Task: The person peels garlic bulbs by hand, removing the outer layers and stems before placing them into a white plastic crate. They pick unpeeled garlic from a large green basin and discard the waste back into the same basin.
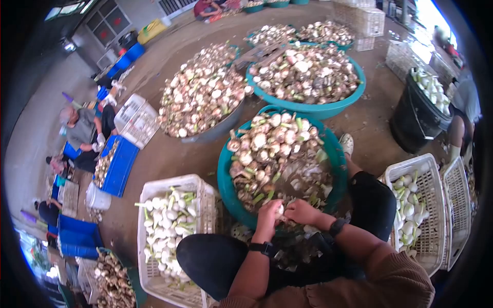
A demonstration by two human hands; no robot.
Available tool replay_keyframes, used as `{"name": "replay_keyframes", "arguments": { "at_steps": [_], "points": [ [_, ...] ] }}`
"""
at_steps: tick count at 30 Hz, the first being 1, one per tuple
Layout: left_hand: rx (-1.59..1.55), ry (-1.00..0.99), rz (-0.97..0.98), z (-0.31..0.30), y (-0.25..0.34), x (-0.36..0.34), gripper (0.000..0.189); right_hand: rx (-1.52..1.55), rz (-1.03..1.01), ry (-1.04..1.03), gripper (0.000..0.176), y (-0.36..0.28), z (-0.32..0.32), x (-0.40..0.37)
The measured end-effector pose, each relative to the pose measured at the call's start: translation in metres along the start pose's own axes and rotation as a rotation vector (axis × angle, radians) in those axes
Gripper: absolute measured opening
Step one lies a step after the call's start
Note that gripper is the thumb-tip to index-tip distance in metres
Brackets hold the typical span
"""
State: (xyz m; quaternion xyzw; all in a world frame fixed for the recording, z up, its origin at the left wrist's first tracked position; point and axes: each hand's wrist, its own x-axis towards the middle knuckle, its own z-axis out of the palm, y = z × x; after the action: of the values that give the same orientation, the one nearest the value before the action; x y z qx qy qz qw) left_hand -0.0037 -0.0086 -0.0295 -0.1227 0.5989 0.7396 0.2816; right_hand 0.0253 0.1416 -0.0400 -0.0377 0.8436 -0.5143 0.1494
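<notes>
Over the near rim of a green tub (224, 197), my left hand (268, 218) is closed around a pale garlic bulb (280, 209). Close against it, my right hand (302, 212) has its fingers pinched together at the bulb's side; the fingertips are partly hidden. Unpeeled garlic bulbs (275, 141) with dirty skins and short stems heap up in the far part of the tub. Loose skins and murky brown scraps (300, 177) lie in its nearer right part. White peeled garlic (169, 226) fills much of the crate (145, 280) by my left knee.
Another white crate (434, 246) with peeled garlic stands at my right, beside a black bucket (411, 123) of white bulbs. Larger tubs (308, 108) heaped with garlic are ahead. A person (82, 128) sits at left by a blue crate (120, 169); another person (465, 97) is at far right.
</notes>
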Motion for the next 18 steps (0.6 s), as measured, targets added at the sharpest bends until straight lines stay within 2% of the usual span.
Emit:
{"name": "replay_keyframes", "arguments": {
  "at_steps": [1, 3, 4, 5, 6, 7, 8, 9, 10, 11, 13, 15, 16, 18],
  "points": [
    [-0.013, -0.042, 0.001, 0.003, 0.008, -0.006, 0.022, -0.163, -0.333, -0.068, 0.02, 0.024, 0.0, 0.007],
    [0.01, -0.136, 0.055, 0.002, 0.01, -0.002, 0.026, 0.905, 0.414, -0.168, 0.023, -0.015, -0.007, -0.014],
    [0.051, -0.156, 0.18, 0.004, 0.011, -0.001, 0.029, 0.974, 0.362, -0.133, 0.024, -0.024, -0.01, -0.02],
    [0.09, -0.173, 0.301, 0.004, 0.012, -0.002, 0.033, 0.975, 0.358, -0.122, 0.024, -0.022, -0.011, -0.019],
    [0.03, -0.28, 0.246, -0.002, 0.016, -0.003, 0.042, 0.749, 0.252, -0.08, 0.023, -0.017, -0.01, -0.016],
    [0.022, -0.195, 0.121, -0.001, 0.018, -0.001, 0.05, 0.522, 0.149, -0.039, 0.022, -0.01, -0.008, -0.012],
    [0.26, -0.16, -0.009, 0.004, 0.034, -0.01, 0.048, 0.213, -0.167, 0.141, 0.02, 0.001, -0.001, -0.007],
    [0.497, -0.121, -0.141, 0.008, 0.047, -0.02, 0.046, 0.215, -0.162, 0.145, 0.02, -0.003, -0.002, -0.01],
    [0.5, -0.125, -0.142, 0.011, 0.042, -0.026, 0.046, 0.12, -0.183, 0.267, 0.019, -0.01, -0.005, -0.012],
    [0.612, -0.153, 0.144, 0.016, 0.036, -0.034, 0.045, 0.022, -0.203, 0.386, 0.018, -0.013, -0.008, -0.013],
    [0.926, -0.186, 0.713, 0.024, 0.034, -0.044, 0.049, 0.349, 0.188, 0.211, 0.024, 0.0, -0.017, -0.005],
    [1.178, -0.173, 0.974, 0.019, 0.029, -0.04, 0.04, 0.584, 0.301, 0.114, 0.025, -0.015, -0.033, -0.012],
    [1.18, -0.181, 0.981, 0.018, 0.028, -0.037, 0.04, 0.587, 0.297, 0.124, 0.025, -0.02, -0.034, -0.012],
    [1.357, -0.113, 1.108, 0.019, 0.028, -0.034, 0.033, 0.439, 0.297, 0.275, 0.023, -0.028, -0.028, -0.013]
  ]
}}
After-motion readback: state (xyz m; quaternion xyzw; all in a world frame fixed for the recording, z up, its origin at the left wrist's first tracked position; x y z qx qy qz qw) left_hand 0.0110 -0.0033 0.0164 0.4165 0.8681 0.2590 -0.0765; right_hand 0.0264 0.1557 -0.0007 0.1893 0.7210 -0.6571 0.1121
